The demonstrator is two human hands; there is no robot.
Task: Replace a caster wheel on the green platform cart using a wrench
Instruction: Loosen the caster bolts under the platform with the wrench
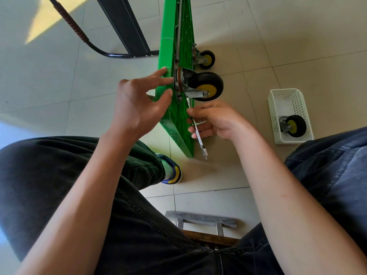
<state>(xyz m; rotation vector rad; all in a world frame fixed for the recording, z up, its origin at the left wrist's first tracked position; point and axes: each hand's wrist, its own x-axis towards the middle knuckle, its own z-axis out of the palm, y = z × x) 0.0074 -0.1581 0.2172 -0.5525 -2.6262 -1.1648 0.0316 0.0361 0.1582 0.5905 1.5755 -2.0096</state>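
The green platform cart (179, 120) stands on its edge on the tiled floor, underside facing right. A caster wheel (206, 86) with black tyre and yellow hub is mounted on it near my hands; a second caster (206, 59) sits further back. My left hand (137, 104) rests on the cart's left face, fingers stretched toward the caster's mounting plate. My right hand (214, 121) holds a silver wrench (197, 130), whose upper end sits at a bolt just below the caster plate.
A white perforated basket (286, 100) on the floor to the right holds a loose caster wheel (294, 126). The cart's black handle (95, 46) lies on the floor at the back left. My knees flank the cart; a small stool (200, 219) is below me.
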